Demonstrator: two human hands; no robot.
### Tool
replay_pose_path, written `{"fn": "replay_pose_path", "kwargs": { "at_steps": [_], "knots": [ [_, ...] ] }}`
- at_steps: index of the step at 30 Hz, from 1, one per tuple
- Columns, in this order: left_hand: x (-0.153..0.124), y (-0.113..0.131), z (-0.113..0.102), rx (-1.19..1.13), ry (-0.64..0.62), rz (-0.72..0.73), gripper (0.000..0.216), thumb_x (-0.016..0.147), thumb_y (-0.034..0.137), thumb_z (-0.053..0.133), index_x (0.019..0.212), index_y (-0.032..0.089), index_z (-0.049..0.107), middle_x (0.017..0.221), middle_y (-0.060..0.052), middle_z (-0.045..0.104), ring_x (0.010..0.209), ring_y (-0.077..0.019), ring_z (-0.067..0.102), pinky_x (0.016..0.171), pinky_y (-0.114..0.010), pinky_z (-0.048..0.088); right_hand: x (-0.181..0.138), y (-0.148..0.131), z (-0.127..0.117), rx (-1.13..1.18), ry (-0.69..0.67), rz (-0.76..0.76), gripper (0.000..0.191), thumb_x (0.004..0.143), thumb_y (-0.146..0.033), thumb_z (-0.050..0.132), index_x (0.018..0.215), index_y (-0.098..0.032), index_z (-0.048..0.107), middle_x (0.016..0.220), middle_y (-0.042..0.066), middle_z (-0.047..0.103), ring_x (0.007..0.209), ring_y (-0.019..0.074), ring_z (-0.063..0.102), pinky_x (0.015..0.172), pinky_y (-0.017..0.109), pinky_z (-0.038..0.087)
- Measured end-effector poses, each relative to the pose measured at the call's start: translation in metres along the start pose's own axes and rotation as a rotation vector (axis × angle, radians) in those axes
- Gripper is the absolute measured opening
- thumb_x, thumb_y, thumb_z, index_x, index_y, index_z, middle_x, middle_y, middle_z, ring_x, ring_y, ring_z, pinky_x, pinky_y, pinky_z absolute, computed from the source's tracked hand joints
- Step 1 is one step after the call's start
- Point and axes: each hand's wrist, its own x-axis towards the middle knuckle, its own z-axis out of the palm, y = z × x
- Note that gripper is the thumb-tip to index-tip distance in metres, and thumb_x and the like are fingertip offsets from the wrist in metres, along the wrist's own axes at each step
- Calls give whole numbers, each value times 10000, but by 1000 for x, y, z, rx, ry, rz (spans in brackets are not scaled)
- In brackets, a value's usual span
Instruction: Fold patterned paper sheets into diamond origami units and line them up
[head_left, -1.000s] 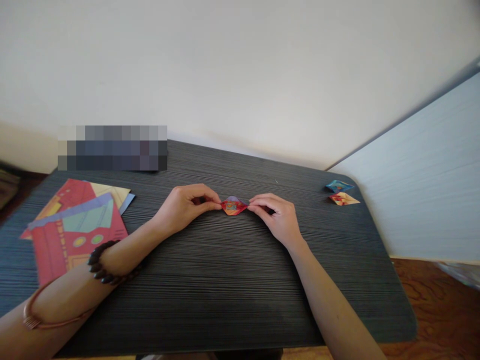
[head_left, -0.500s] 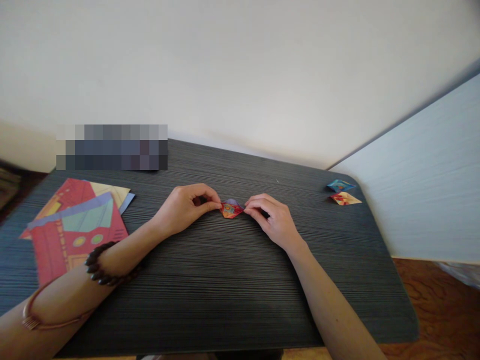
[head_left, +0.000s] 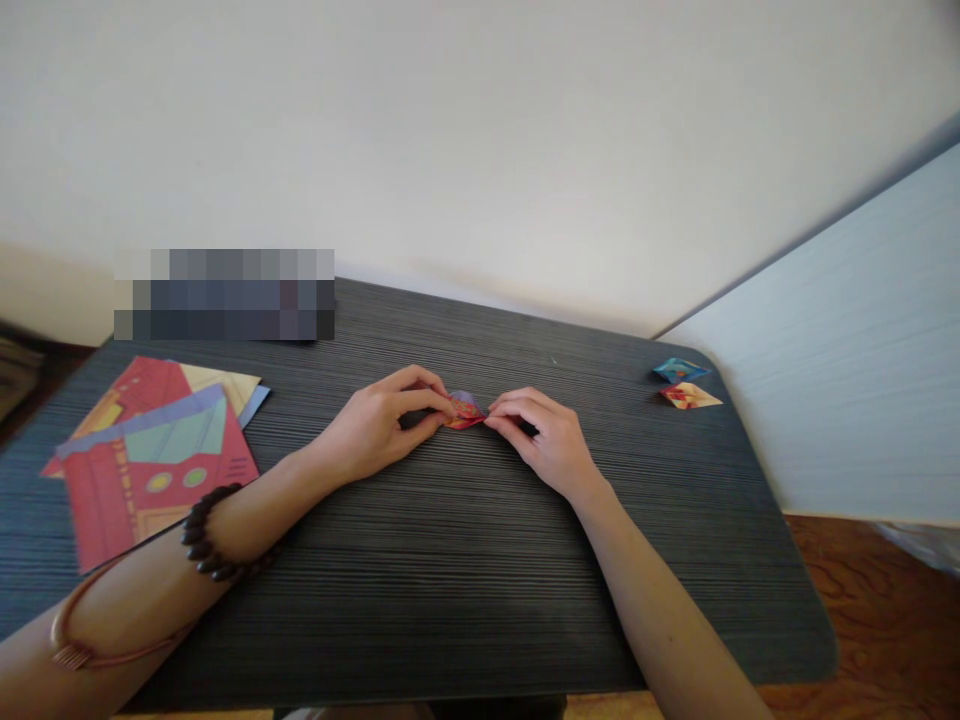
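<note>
Between my two hands, over the middle of the dark table point(head_left: 420, 580), is a small folded paper piece point(head_left: 466, 408) in red, orange and purple. My left hand point(head_left: 390, 415) pinches its left side, the fingers covering part of it. At its right tip, the thumb and fingers of my right hand point(head_left: 541, 430) are closed on the paper. Two similar folded papers lie toward the table's right end: a blue one point(head_left: 680, 370) and, just in front of it, a red and cream one point(head_left: 690, 396).
Printed paper sheets point(head_left: 180, 440) in red, cream and blue overlap at the left, partly under my left forearm. Behind them sits a pixelated, unrecognisable area point(head_left: 232, 300). A white wall point(head_left: 480, 150) borders the table's back, and a pale panel point(head_left: 862, 360) stands at the right.
My left hand has shifted slightly right, and its fingers now cover more of the folded paper's left side. The paper looks more pinched together. My right hand has barely moved.
</note>
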Motion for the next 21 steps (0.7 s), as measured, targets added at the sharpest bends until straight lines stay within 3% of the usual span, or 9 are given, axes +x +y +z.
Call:
{"fn": "replay_pose_path", "kwargs": {
  "at_steps": [8, 16, 21],
  "knots": [
    [1, 1, 0, -41, -15, 3, 200, 885, 288, 524, 1007, 287, 683, 1078, -14, 575, 956, -148, 581, 861, -280, 456, 0, -1, 3, -13, 1, -1, 109, 903, -253, 528, 911, -217, 631, 967, 29, 653, 900, 131, 618, 843, 277, 500],
    [3, 2, -2, -56, 0, -117, 320, 841, 377, 596, 1137, 256, 594, 864, 8, 612, 712, -125, 549, 676, -251, 450, 0, -1, 6, -24, 33, -5, 104, 898, -248, 537, 918, -215, 633, 973, 31, 651, 900, 128, 618, 834, 270, 503],
    [3, 4, -4, -72, 21, -147, 418, 795, 461, 628, 1146, 241, 572, 831, 12, 608, 641, -116, 514, 607, -241, 442, 1, 1, 2, -4, 96, 31, 85, 876, -252, 572, 902, -215, 644, 966, 27, 659, 859, 123, 622, 783, 265, 509]
  ]
}}
